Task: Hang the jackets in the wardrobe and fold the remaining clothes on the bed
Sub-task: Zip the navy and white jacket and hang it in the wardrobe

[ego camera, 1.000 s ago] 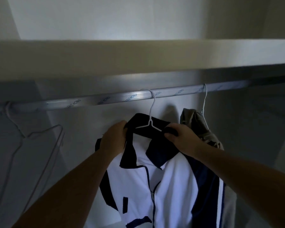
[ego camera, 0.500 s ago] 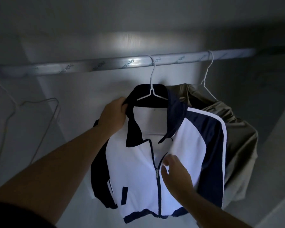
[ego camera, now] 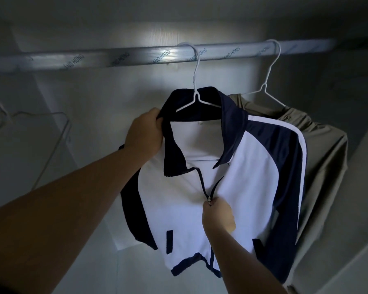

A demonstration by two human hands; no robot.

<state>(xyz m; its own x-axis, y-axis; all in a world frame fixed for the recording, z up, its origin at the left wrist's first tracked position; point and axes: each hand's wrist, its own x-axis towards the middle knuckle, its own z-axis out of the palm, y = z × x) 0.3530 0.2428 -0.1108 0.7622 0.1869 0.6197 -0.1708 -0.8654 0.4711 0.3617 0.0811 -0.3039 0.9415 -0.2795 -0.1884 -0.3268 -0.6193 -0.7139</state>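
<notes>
A white and navy zip jacket (ego camera: 238,166) hangs on a white wire hanger (ego camera: 197,96) from the silver wardrobe rail (ego camera: 119,58). My left hand (ego camera: 145,132) grips the left side of its navy collar. My right hand (ego camera: 219,215) pinches the zipper pull at mid-chest. Behind it, to the right, an olive jacket (ego camera: 325,166) hangs on a second wire hanger (ego camera: 268,81).
Empty wire hangers (ego camera: 49,143) dangle at the left end of the rail. The pale back wall (ego camera: 98,115) of the wardrobe lies behind the clothes. A side panel (ego camera: 361,209) closes the right. The interior is dim.
My right hand left the collar, dropped down the jacket front and took hold of the zipper pull. My view tilted down, so the shelf above the rail is gone from sight.
</notes>
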